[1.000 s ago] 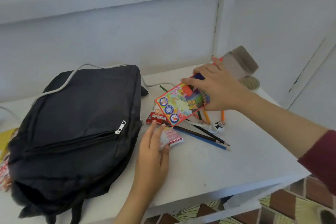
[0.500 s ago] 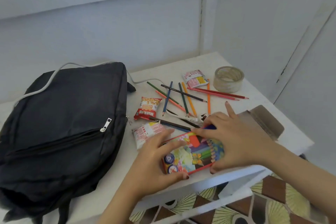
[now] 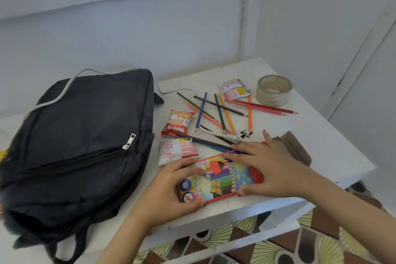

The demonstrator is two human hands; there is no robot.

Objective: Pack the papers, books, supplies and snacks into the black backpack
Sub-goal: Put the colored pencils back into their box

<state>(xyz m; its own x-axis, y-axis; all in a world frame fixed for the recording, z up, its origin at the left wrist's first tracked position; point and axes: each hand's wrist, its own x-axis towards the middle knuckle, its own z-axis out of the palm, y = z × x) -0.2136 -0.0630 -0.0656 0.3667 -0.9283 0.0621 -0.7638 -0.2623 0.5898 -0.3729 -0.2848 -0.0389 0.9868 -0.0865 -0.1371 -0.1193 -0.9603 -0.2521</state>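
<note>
At the near edge of the white table (image 3: 321,146), the left hand (image 3: 171,191) and the right hand (image 3: 272,169) are both gripping the coloured pencil box (image 3: 222,180), one at each end, its brown flap (image 3: 295,148) lying open beyond the right hand. Just past it, two snack packets (image 3: 177,150) and loose coloured pencils (image 3: 220,111) are lying scattered, while the black backpack (image 3: 85,135) is lying flat on the table to the left. Farther back, a third packet (image 3: 233,89) and a tape roll (image 3: 274,90) are sitting near the wall.
</note>
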